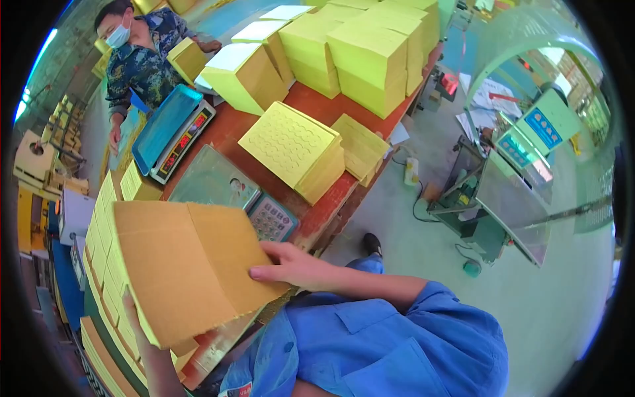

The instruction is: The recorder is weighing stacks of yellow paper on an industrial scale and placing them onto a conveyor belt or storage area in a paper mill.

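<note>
In front of me is a creased sheet of brown cardboard [175, 264], with a thin yellow edge showing along its left side. My right hand [291, 264] grips its right edge, thumb on top and fingers partly hidden underneath. At the lower left edge, my left hand [137, 324] is closed on the cardboard, most of its fingers out of sight. Just beyond the sheet lies a weighing scale with a flat grey plate [215, 182] and a keypad [271, 218]. A stack of yellow paper [291, 142] with a scalloped pattern on top stands beyond that scale.
A second scale [170, 132] with a blue pan sits on the red-brown table [241, 157]. Tall yellow paper stacks [367, 56] fill the far end. Opposite, a masked co-worker [142, 56] has one hand by a yellow block [187, 59]. A machine [509, 192] stands right.
</note>
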{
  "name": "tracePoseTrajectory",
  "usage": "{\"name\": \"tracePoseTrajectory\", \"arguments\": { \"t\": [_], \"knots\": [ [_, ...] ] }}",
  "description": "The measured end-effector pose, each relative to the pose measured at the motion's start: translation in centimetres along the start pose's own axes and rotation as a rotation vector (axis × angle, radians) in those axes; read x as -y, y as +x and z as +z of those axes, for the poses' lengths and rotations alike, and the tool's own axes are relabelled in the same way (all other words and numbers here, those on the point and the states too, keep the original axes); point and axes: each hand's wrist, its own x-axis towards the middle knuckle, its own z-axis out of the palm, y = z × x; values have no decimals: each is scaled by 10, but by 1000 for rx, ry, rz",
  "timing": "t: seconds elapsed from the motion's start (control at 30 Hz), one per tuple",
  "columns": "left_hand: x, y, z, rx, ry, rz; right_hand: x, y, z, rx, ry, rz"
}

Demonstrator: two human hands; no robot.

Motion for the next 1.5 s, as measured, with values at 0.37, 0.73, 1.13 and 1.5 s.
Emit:
{"name": "tracePoseTrajectory", "arguments": {
  "t": [0.37,0.73,1.13,1.5],
  "knots": [
    [27,97,308,368,-179,170,222,-46,-176,-213,81,-329],
    [39,201,388,296,-137,-129,198,33,-300,-388,461,-99],
    [68,305,349,213,24,-242,123,142,-360,-487,432,42],
    [86,347,337,220,157,-325,113,162,-375,-724,-804,-255]
  ]
}}
